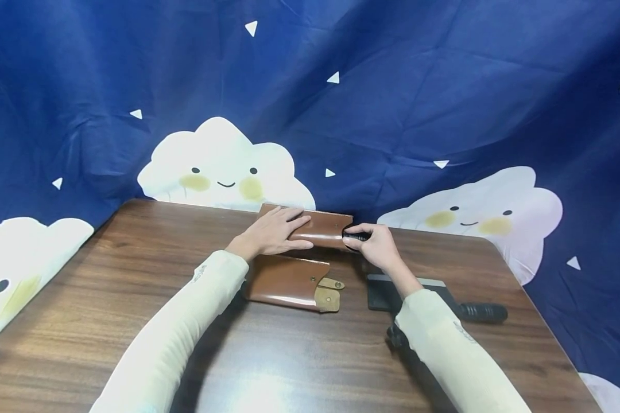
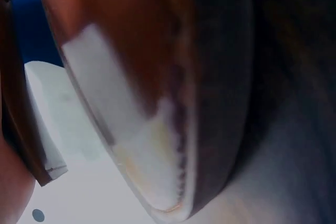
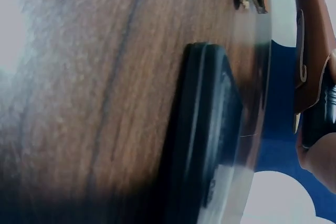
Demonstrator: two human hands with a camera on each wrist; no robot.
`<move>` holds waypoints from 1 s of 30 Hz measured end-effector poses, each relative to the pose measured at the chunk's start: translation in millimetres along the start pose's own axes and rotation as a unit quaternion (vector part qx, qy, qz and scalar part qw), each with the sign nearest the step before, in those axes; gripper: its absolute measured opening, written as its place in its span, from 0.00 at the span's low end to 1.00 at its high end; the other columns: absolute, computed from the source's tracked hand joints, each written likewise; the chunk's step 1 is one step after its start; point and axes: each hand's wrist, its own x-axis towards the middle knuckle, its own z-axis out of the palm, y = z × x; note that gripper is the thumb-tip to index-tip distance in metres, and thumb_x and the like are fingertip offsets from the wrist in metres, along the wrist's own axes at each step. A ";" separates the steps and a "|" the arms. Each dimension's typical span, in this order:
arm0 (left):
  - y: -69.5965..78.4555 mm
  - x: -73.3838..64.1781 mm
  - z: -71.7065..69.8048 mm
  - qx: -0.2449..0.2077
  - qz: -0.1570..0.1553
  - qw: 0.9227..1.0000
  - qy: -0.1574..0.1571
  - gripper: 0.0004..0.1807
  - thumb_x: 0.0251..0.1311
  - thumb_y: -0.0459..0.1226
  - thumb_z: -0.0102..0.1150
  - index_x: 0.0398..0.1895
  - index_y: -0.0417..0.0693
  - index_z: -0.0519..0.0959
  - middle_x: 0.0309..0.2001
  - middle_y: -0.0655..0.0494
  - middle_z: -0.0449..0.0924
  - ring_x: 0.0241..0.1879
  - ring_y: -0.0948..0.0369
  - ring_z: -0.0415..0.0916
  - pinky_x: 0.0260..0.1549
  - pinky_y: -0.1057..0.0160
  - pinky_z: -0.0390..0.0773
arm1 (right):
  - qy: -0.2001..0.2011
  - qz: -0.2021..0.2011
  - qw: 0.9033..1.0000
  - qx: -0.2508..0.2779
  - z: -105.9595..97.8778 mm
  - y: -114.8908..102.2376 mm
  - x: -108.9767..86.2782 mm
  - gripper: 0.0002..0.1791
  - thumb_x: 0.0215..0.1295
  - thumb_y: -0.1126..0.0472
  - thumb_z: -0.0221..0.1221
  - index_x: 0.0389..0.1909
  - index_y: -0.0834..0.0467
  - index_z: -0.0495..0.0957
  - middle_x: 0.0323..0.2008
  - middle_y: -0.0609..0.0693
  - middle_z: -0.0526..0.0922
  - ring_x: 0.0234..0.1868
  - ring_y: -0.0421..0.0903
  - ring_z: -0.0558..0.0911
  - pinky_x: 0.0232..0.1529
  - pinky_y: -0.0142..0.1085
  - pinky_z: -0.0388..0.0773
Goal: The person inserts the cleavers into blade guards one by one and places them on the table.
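First, a dark cleaver (image 1: pixel 384 295) is laid on the brown wooden table (image 1: pixel 134 258), near a tan-flapped brown leather sheath (image 1: pixel 284 281). Near the far edge, a second brown leather sheath (image 1: pixel 324 225) is touched by the spread-fingered left hand (image 1: pixel 275 233), a black handle (image 1: pixel 362 236) at its mouth pinched by the right hand (image 1: pixel 378 244); behind, a blue cloud-printed curtain (image 1: pixel 310 115) is hung.

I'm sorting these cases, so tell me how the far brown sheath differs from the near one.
The far sheath has a black handle at its mouth; the near sheath shows none. The left hand rests on the far sheath, not on the near sheath. Both are glossy brown.
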 end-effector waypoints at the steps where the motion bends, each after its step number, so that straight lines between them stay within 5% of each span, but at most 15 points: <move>1: -0.5 0.1 1.0 -0.003 -0.003 1.000 -0.003 0.43 0.67 0.66 0.51 0.75 0.48 0.68 0.74 0.43 0.63 0.73 0.48 0.59 0.72 0.48 0.54 | -0.001 -0.001 1.000 -0.001 0.9 0.8 1.1 0.13 0.58 0.63 0.74 0.43 0.63 0.89 0.43 0.58 0.88 0.38 0.49 0.85 0.38 0.31 0.78; 10: 2.9 0.8 13.6 -0.038 -0.045 0.995 -0.081 0.43 0.72 0.64 0.43 0.79 0.47 0.60 0.78 0.43 0.54 0.77 0.50 0.51 0.73 0.45 0.50 | -0.012 0.008 0.999 -0.035 7.7 8.0 5.8 0.13 0.57 0.64 0.74 0.43 0.63 0.89 0.42 0.58 0.88 0.41 0.53 0.85 0.42 0.38 0.78; 16: 3.0 -0.3 17.2 -0.026 -0.046 0.995 -0.090 0.41 0.75 0.61 0.42 0.78 0.43 0.60 0.77 0.43 0.57 0.77 0.49 0.52 0.72 0.44 0.53 | -0.023 0.012 0.999 -0.038 13.3 8.4 8.1 0.13 0.59 0.62 0.73 0.43 0.62 0.89 0.42 0.56 0.88 0.39 0.51 0.85 0.40 0.38 0.78; 30: 5.4 -2.8 17.2 -0.010 -0.063 0.988 -0.144 0.42 0.76 0.62 0.36 0.80 0.43 0.56 0.79 0.42 0.51 0.78 0.48 0.46 0.73 0.42 0.48 | -0.058 0.027 0.996 -0.058 22.1 15.4 18.6 0.12 0.60 0.64 0.71 0.44 0.65 0.86 0.45 0.60 0.86 0.53 0.60 0.81 0.57 0.50 0.75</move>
